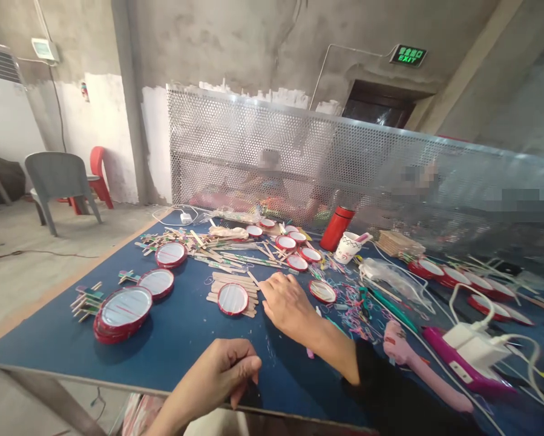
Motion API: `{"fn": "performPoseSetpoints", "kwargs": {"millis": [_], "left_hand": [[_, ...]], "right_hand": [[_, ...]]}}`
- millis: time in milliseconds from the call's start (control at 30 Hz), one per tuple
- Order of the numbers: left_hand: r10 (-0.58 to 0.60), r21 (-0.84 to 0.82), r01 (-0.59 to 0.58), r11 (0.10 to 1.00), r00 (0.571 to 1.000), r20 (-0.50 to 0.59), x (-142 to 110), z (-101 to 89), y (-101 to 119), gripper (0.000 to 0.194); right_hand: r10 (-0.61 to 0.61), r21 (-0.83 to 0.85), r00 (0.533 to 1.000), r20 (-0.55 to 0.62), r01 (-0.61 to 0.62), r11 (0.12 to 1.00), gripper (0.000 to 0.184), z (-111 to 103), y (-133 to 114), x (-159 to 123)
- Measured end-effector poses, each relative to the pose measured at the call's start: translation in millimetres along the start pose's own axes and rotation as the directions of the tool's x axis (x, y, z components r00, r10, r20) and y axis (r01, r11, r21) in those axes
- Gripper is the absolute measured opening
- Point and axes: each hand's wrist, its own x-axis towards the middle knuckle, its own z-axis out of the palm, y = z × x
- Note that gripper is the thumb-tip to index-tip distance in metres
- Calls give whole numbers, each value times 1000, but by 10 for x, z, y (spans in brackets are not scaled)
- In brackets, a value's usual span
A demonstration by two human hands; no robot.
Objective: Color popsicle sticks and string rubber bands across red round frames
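My right hand [286, 303] reaches over the table with its fingers bent down and pressed on the end of a wooden craft stick [253, 278]. Left of it, a row of flat craft sticks [221, 284] lies side by side, with a round red-rimmed disc [233, 299] on top. Near the front edge my left hand [229, 366] is closed, thumb against the curled fingers; whatever may be inside is hidden. Another red-rimmed disc [322, 292], holding pale sticks, lies right of my right hand, beside a scatter of small coloured loops [356, 312].
Stacked red-rimmed discs [124, 309] stand at left beside small stick bundles [88, 301]. A red flask [337, 228] and paper cup [347, 248] stand farther back. At right are a pink tool [417, 363] and a purple power strip [466, 363] with cables. A perforated metal panel [235, 145] borders the table.
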Motion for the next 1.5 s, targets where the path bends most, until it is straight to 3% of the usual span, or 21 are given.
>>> {"fn": "performPoseSetpoints", "kwargs": {"millis": [167, 300, 500, 667, 767, 900, 1000, 1100, 1233, 1300, 1433, 1500], "left_hand": [[10, -40, -11, 999, 1000, -10, -6, 10, -18, 68], [8, -51, -9, 999, 1000, -12, -4, 32, -27, 68], [10, -48, -12, 999, 1000, -27, 9, 24, -10, 67], [-13, -36, 10, 999, 997, -81, 102, 98, -88, 57], [-2, 23, 8, 1000, 972, -236, 159, 209, -150, 46], [104, 71, -79, 994, 867, -487, 153, 269, -176, 28], [139, 52, -131, 990, 857, -495, 111, 218, -131, 28], [154, 126, -113, 986, 912, -380, 81, 168, -65, 31], [100, 269, -4, 963, 935, -342, 71, 163, -31, 34], [69, 289, 33, 957, 940, -335, 66, 171, -36, 35], [50, 288, 46, 956, 946, -319, 48, 180, -34, 34], [59, 282, 35, 959, 947, -316, 37, 183, -15, 34]], "right_hand": [[67, -82, 986, 156, -54, 995, 22, 209, 67, 389], [160, -66, 967, 199, -149, 987, 31, 295, 86, 552], [295, 130, 934, 200, -324, 937, 36, 329, 162, 610], [395, 361, 902, 175, -432, 827, 32, 229, 312, 587], [387, 534, 910, 150, -404, 743, 27, 107, 314, 461], [343, 726, 936, 81, -291, 623, 11, -44, 69, 49], [299, 801, 953, 45, -213, 560, 14, -69, -255, -360], [322, 816, 947, -7, -180, 549, 14, 31, -560, -693], [417, 791, 902, -113, -173, 587, 18, 292, -763, -948], [458, 755, 858, -231, -138, 641, 22, 404, -749, -1051], [454, 490, 675, -582, -155, 858, 25, 490, -454, -1292], [448, 402, 646, -617, -230, 886, 22, 487, -208, -1414]]}}
